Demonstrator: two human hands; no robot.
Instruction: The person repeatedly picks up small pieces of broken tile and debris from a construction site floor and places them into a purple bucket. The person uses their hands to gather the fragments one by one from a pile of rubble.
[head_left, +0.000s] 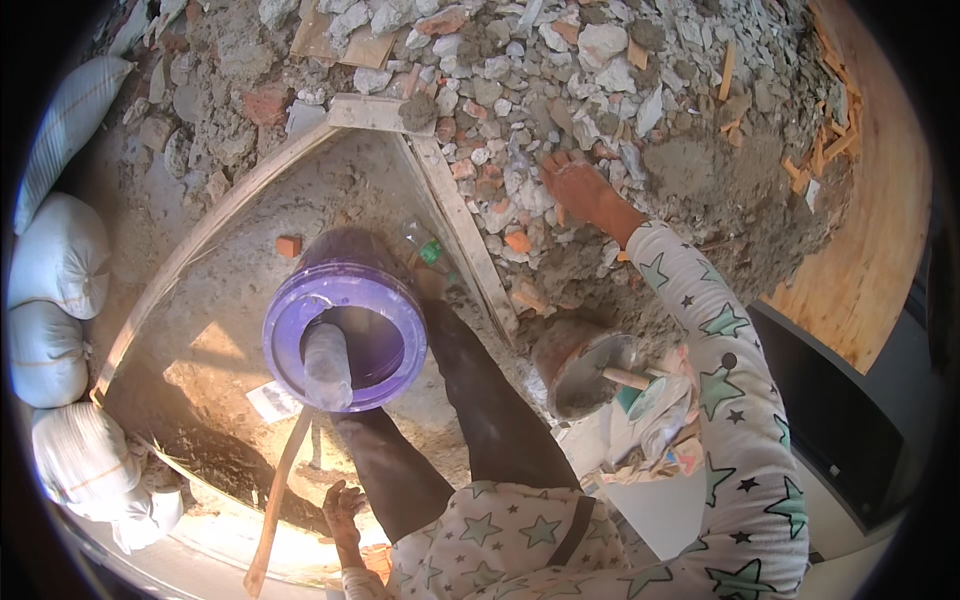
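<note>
My right hand reaches out over the rubble heap, its fingertips down among pale stones and brick bits. Whether it grips a piece I cannot tell. Low in the view, my left hand hangs beside my leg with half-curled fingers and nothing visible in it. Before my legs a purple plastic bucket stands under a lid with a large hole. Out of that hole sticks a pale, cloudy cylinder, perhaps a bottle or tube. A crushed plastic bottle with a green label lies right of the bucket.
Wooden boards frame the dusty floor between me and the rubble. White filled sacks line the left. At right are a tilted dirty bucket with a wooden handle in it and a plywood sheet. A wooden strip stands near my left hand.
</note>
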